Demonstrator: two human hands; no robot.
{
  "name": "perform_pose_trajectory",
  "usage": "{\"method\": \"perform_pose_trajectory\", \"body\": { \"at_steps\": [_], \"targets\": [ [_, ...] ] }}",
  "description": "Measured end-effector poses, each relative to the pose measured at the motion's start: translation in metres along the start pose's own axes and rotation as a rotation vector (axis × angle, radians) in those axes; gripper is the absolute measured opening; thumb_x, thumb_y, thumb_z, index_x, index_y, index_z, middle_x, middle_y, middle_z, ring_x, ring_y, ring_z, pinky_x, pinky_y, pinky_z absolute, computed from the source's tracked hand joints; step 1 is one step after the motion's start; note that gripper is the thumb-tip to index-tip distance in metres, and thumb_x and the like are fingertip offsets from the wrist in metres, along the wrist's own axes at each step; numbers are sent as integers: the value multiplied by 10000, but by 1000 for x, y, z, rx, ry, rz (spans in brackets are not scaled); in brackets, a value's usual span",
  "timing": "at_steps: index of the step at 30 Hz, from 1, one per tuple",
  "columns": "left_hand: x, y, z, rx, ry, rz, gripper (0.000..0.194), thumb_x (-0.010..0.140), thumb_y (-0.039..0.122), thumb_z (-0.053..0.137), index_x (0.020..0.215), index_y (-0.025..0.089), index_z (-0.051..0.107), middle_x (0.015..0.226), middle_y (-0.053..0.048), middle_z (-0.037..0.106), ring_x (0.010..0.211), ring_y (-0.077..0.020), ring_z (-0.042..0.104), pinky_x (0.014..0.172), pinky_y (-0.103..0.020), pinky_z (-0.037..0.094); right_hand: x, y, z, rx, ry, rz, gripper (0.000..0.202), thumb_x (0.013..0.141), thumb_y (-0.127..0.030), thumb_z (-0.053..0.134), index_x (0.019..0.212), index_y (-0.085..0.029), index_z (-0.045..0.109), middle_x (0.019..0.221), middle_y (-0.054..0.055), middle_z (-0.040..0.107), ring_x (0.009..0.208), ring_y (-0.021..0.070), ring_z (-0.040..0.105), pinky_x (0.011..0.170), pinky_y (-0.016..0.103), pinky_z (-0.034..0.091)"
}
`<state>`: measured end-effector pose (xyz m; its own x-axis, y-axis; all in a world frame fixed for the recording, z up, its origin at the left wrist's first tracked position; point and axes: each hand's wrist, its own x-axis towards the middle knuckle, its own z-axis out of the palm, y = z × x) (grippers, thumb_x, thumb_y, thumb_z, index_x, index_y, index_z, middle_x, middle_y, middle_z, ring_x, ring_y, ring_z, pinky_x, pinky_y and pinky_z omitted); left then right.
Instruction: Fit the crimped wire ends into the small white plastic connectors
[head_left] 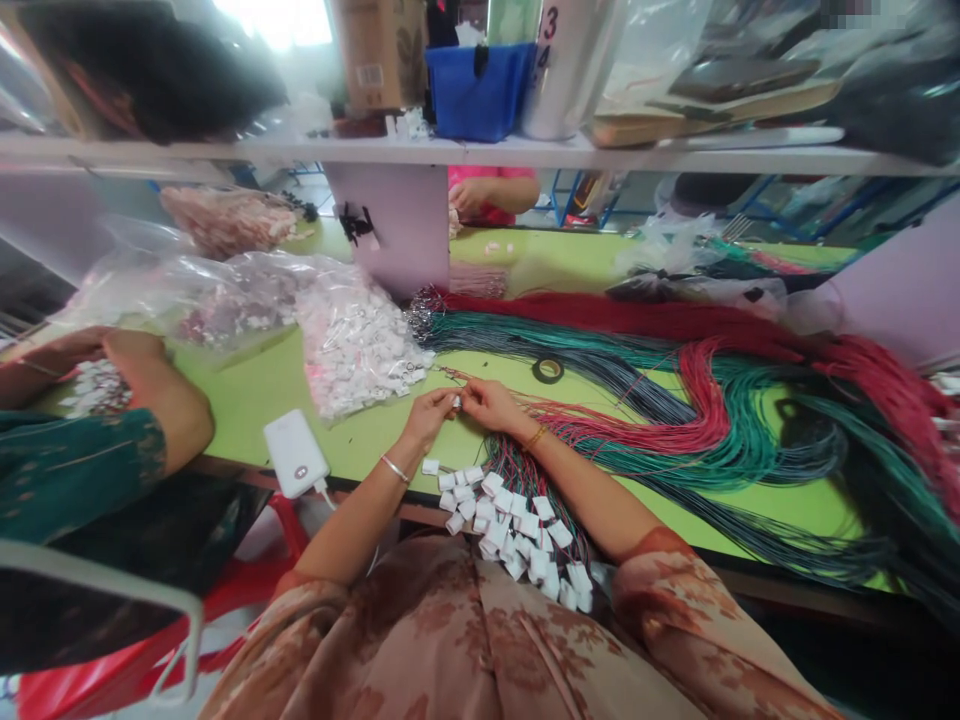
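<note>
My left hand (431,415) is closed in a pinch around a small white connector housing (457,402) above the green tabletop. Close beside it, my right hand (487,403) pinches at the same spot, with thin wire ends near its fingers; exactly what it grips is too small to make out. Below my wrists, several white connectors (517,530) on red, green and dark wires hang over the table's front edge. Long bundles of red wires (705,400), green wires (750,450) and grey-black wires (637,380) lie to the right. A plastic bag of white connectors (360,340) rests beyond my left hand.
A roll of tape (548,371) lies beyond my right hand. A white power bank (295,453) with a cable sits left. A co-worker's arm (161,390) rests at far left. Overhead, a shelf (300,152) bears a blue bin (480,95). Another person's hand (472,197) shows opposite.
</note>
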<state>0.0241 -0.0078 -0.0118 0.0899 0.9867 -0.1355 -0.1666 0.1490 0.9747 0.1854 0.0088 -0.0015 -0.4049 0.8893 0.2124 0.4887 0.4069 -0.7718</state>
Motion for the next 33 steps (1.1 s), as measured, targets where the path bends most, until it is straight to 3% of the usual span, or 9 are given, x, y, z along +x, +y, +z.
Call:
{"method": "perform_pose_trajectory", "body": {
  "at_steps": [5, 7, 10, 13, 16, 20, 22, 26, 33],
  "targets": [
    [-32, 18, 18, 274, 74, 314, 208, 734, 314, 680, 895, 193, 729, 961, -100, 671, 940, -225, 584, 834, -342, 466, 8, 8, -16, 145, 19, 93, 276, 834, -389, 480, 718, -154, 568, 589, -29, 513, 560, 100, 408, 545, 212, 321],
    [-53, 23, 35, 382, -147, 449, 187, 743, 305, 680, 896, 212, 733, 1012, -128, 669, 1027, -260, 574, 929, -384, 444, 8, 10, -20, 176, 2, 130, 270, 829, -396, 494, 730, -155, 565, 585, -34, 517, 558, 102, 422, 550, 213, 336],
    [-82, 23, 64, 460, -655, 601, 192, 757, 316, 680, 920, 230, 732, 931, -127, 686, 909, -246, 617, 893, -376, 472, 4, 5, -14, 88, -110, 36, 202, 816, -332, 529, 752, -151, 591, 660, -13, 583, 614, 110, 480, 612, 218, 375],
    [-90, 20, 79, 475, -883, 687, 213, 769, 323, 671, 957, 238, 726, 944, -120, 693, 900, -237, 627, 879, -356, 479, -3, -5, -2, -170, -129, -20, 128, 811, -256, 552, 818, -154, 631, 790, 28, 646, 696, 131, 533, 683, 236, 390],
    [-76, 24, 63, 602, -706, 701, 208, 826, 290, 596, 984, 223, 713, 1004, -125, 676, 960, -244, 612, 905, -365, 454, -6, -12, 6, -430, -160, 31, 148, 842, -239, 535, 893, -157, 647, 894, 80, 658, 785, 172, 570, 724, 263, 398],
    [-36, 39, 5, 945, -65, 543, 200, 857, 190, 487, 861, 174, 687, 916, -155, 616, 958, -285, 571, 886, -403, 414, -5, -17, 10, -630, -223, 12, 217, 900, -239, 453, 980, -133, 625, 993, 142, 649, 877, 222, 590, 768, 297, 408],
    [-20, 43, -23, 1197, 167, 384, 259, 859, 119, 402, 847, 133, 660, 908, -186, 583, 944, -308, 555, 843, -420, 407, -5, -19, 12, -686, -223, -16, 221, 897, -216, 441, 1010, -114, 600, 1012, 166, 643, 895, 239, 591, 772, 308, 408],
    [-5, 36, -49, 1507, 198, 243, 289, 869, 95, 354, 902, 102, 641, 976, -215, 561, 920, -315, 543, 756, -399, 408, -6, -21, 13, -740, -247, 7, 214, 863, -182, 471, 1034, -98, 569, 1014, 187, 643, 879, 250, 591, 750, 312, 403],
    [-11, 24, -49, 1664, 82, 316, 268, 909, 129, 347, 1018, 162, 590, 1026, -160, 570, 962, -281, 508, 752, -362, 413, -8, -11, 10, -421, -80, -63, 146, 870, -182, 434, 859, -151, 576, 841, 90, 650, 756, 177, 553, 701, 270, 378]
  ]
}}
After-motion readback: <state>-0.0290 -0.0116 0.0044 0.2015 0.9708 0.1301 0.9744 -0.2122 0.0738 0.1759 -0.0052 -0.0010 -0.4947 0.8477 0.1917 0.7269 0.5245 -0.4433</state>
